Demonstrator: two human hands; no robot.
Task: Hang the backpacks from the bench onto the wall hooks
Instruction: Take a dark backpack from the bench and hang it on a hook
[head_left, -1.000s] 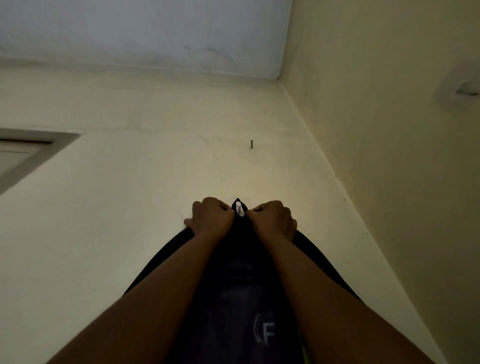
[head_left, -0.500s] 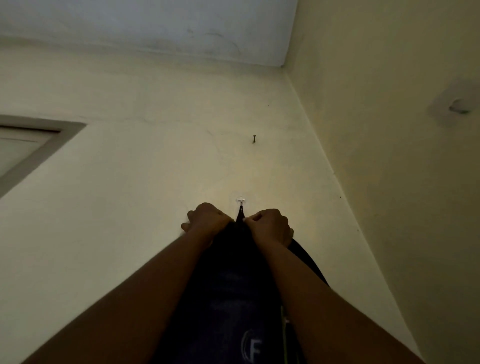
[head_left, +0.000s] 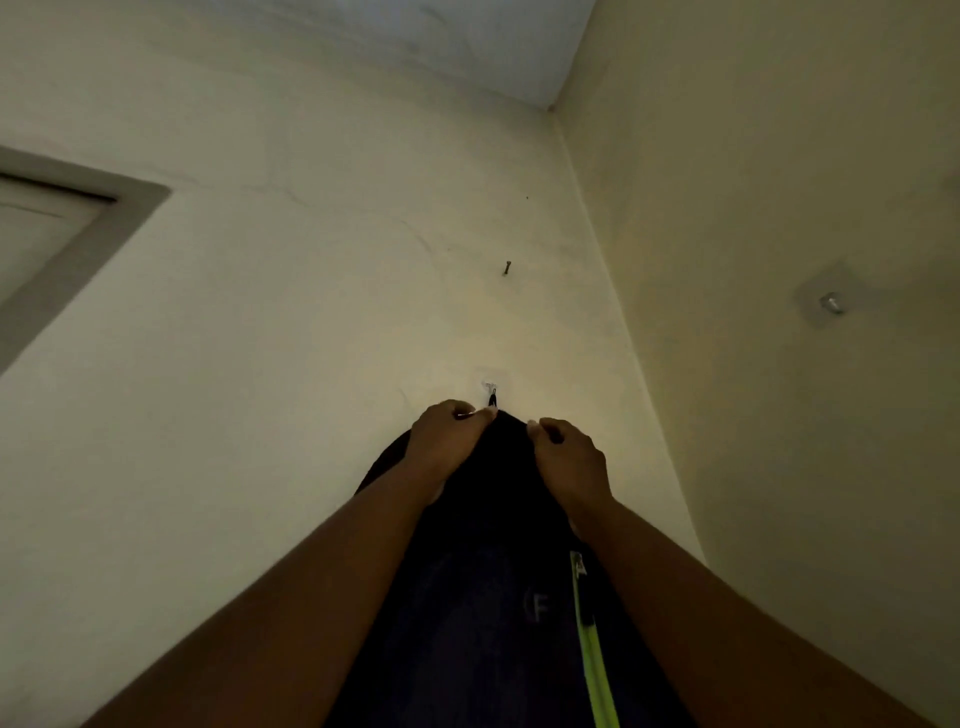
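A dark backpack (head_left: 493, 597) with a pale "F" logo and a neon-green zip strip hangs flat against the wall in front of me. Its thin top loop sits on a small clear wall hook (head_left: 490, 387). My left hand (head_left: 444, 441) pinches the bag's top edge just left of the loop. On the other side of the loop, a little lower, my right hand (head_left: 569, 460) has its fingers curled on the top edge. The bag's lower part runs out of the picture.
A bare nail (head_left: 506, 267) sticks out of the wall above the hook. A second clear adhesive hook (head_left: 830, 303) sits on the right-hand wall past the corner. A grey door or window frame (head_left: 98, 234) is at the upper left.
The bag's loop has come down onto the clear hook, and the bag has dropped slightly. My hands have moved apart along its top edge, the right one sliding right and lower.
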